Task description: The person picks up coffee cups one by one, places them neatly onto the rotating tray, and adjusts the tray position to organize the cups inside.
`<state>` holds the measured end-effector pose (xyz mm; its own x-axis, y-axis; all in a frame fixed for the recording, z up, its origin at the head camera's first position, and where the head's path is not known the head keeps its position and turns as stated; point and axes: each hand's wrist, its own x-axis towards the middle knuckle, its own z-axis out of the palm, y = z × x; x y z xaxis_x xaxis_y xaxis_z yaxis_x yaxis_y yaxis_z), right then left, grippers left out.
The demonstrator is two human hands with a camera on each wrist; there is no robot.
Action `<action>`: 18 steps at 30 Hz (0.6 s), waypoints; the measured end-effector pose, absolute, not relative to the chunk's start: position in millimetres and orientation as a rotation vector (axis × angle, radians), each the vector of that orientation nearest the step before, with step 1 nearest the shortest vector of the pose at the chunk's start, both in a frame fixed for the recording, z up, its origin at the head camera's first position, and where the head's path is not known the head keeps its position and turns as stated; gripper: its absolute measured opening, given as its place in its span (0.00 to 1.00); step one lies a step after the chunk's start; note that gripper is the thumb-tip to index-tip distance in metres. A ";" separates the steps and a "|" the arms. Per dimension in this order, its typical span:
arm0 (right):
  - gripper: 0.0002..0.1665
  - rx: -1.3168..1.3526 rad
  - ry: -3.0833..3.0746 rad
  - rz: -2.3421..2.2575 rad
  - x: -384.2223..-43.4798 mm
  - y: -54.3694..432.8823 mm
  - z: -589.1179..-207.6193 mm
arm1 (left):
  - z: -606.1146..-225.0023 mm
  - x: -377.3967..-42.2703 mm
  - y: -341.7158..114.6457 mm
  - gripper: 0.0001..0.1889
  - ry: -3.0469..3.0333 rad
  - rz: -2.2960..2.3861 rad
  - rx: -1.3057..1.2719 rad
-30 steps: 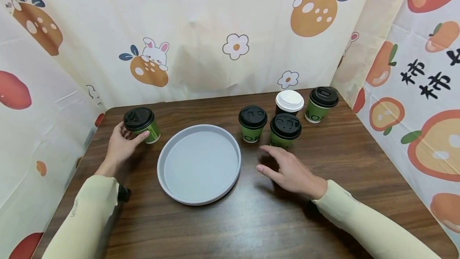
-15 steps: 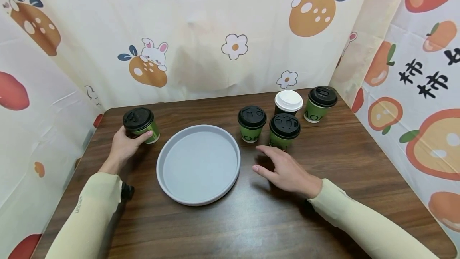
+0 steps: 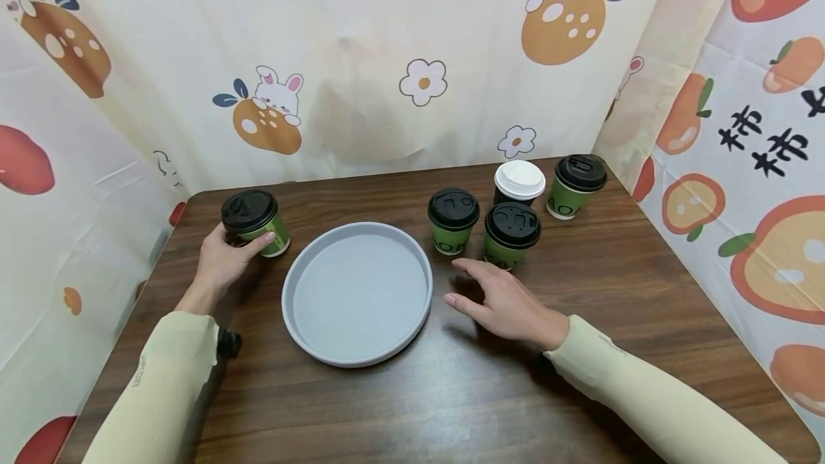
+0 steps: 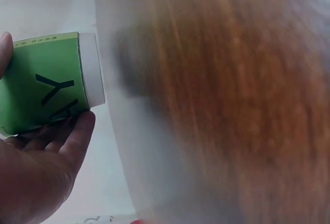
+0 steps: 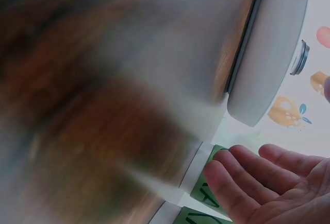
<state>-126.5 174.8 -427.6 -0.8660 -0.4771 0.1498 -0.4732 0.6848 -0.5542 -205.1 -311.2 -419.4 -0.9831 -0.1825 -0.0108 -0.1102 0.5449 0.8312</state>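
Note:
My left hand (image 3: 222, 260) grips a green paper cup (image 3: 277, 235) with a black lid, left of the round grey tray (image 3: 357, 360). In the left wrist view, fingers lie under the cup's green side (image 4: 46, 85) and a thumb tip shows on the other side; whether its base touches the table is unclear. My right hand (image 3: 509, 306) hovers with loosely extended fingers between the tray and a black-lidded green cup (image 3: 505, 253), holding nothing. Another green cup (image 3: 451, 235) stands just behind. The right wrist view shows the open palm (image 5: 278, 188) near green cups.
A white-lidded dark cup (image 3: 518, 181) and another green cup (image 3: 570, 195) stand at the back right of the wooden table (image 3: 412, 414). Patterned cloth (image 3: 374, 27) hangs behind the table and along both sides.
My right hand has drifted slightly left towards the tray. My left hand has settled more closely round its cup, which has shifted very little. The other cups and tray stay put.

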 end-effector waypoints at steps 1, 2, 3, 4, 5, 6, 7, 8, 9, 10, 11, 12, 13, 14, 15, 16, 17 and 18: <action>0.42 -0.812 2.876 -0.946 -127.3 174.6 -427.9 | -418.7 -204.4 -311.0 0.47 -2.692 -1.435 0.249; 0.42 -0.812 2.873 -0.949 -128.3 174.3 -428.1 | -418.0 -203.7 -310.9 0.47 -2.690 -1.433 0.242; 0.41 -0.812 2.873 -0.952 -129.2 173.9 -428.3 | -417.2 -202.7 -310.5 0.47 -2.691 -1.428 0.233; 0.41 -0.812 2.871 -0.956 -130.0 173.6 -428.3 | -416.5 -201.8 -310.1 0.46 -2.692 -1.426 0.227; 0.41 -0.810 2.868 -0.961 -130.8 173.2 -428.2 | -415.8 -200.9 -309.7 0.46 -2.695 -1.424 0.219; 0.41 -0.809 2.868 -0.965 -131.6 172.8 -428.2 | -415.1 -200.1 -309.1 0.47 -2.699 -1.422 0.211; 0.41 -0.807 2.868 -0.970 -132.2 172.3 -428.1 | -414.4 -199.4 -308.4 0.47 -2.703 -1.419 0.204; 0.41 -0.804 2.868 -0.974 -132.7 171.8 -428.0 | -413.6 -198.5 -307.7 0.47 -2.707 -1.418 0.198; 0.41 -0.800 2.869 -0.977 -133.2 171.2 -427.8 | -412.9 -197.7 -306.8 0.47 -2.710 -1.415 0.194; 0.41 -0.799 2.868 -0.983 -133.6 170.4 -427.6 | -412.2 -196.7 -305.9 0.47 -2.711 -1.414 0.190; 0.41 -0.796 2.866 -0.989 -134.1 169.6 -427.7 | -411.5 -195.9 -304.8 0.47 -2.710 -1.411 0.181; 0.41 -0.794 2.866 -0.994 -134.5 168.7 -427.7 | -410.9 -194.9 -303.6 0.46 -2.708 -1.406 0.173; 0.41 -0.792 2.865 -1.000 -134.9 167.9 -427.7 | -410.3 -194.0 -302.4 0.45 -2.706 -1.398 0.162; 0.41 -0.791 2.864 -1.005 -135.4 167.0 -427.6 | -409.7 -193.1 -301.2 0.44 -2.704 -1.390 0.152; 0.41 -0.791 2.865 -1.007 -135.9 166.0 -427.5 | -409.1 -192.4 -299.9 0.44 -2.702 -1.383 0.142; 0.40 -0.793 2.865 -1.010 -136.6 164.9 -427.5 | -408.7 -191.6 -298.8 0.43 -2.699 -1.375 0.132; 0.40 -0.794 2.866 -1.012 -137.2 163.8 -427.4 | -408.2 -191.0 -297.7 0.42 -2.697 -1.368 0.123; 0.40 -0.798 2.868 -1.013 -137.9 162.6 -427.0 | -407.7 -190.7 -297.1 0.42 -2.699 -1.365 0.118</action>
